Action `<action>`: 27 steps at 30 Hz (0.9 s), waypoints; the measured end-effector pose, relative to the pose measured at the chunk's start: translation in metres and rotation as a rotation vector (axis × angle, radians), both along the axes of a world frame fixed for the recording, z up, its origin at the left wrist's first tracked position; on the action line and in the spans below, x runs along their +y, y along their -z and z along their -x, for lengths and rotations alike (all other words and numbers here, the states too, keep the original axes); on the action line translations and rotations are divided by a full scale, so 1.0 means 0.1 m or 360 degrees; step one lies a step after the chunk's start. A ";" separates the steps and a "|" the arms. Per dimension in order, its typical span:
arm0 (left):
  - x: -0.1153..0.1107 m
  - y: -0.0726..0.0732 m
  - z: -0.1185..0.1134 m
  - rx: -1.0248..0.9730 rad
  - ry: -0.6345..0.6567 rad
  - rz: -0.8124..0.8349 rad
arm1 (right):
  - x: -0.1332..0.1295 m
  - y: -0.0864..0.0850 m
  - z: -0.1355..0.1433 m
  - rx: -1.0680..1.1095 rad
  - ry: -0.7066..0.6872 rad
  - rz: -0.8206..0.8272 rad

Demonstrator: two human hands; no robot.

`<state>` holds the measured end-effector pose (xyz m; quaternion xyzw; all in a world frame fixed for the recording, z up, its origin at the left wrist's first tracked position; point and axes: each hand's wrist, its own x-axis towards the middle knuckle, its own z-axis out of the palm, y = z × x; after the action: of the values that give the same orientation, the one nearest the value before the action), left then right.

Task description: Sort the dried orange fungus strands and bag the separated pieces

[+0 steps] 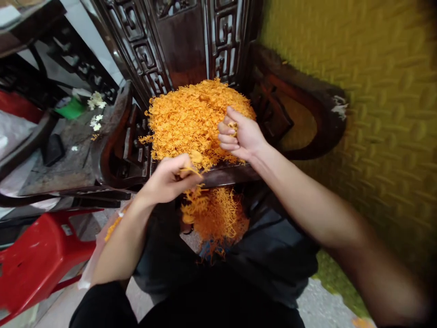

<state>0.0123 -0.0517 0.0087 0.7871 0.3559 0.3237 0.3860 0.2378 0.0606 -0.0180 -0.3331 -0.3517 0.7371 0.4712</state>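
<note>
A broad heap of small, curly orange pieces (pixel 191 118), resembling little branching sprigs, covers the seat of a carved dark wooden chair (pixel 186 59). My left hand (pixel 172 177) is closed at the front left of the heap, pinching an orange sprig (pixel 191 171) with a thin stem between thumb and fingers. At the heap's right side, my right hand (pixel 241 134) is curled shut around a few orange-yellow pieces (pixel 233 129), partly hidden by the fingers. Below the seat's front edge, between my legs, more orange stringy pieces (pixel 218 214) are bunched together.
Curved wooden armrests flank the heap; the right one (pixel 307 91) stands beside a yellow patterned surface (pixel 385 91). At left is a second dark wooden seat (pixel 68 157) with a green container (pixel 70 107), white flowers (pixel 96 122) and a dark phone-like object (pixel 53 150). A red plastic stool (pixel 44 250) stands lower left.
</note>
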 end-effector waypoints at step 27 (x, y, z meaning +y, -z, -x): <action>0.09 0.06 -0.12 0.0329 -0.0083 0.0330 | -0.52 0.03 0.10 -0.0608 -0.0461 -0.0468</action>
<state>0.0245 -0.0429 0.0025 0.7627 0.4457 0.2123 0.4179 0.2280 0.0089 -0.0210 -0.3403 -0.5813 0.6617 0.3294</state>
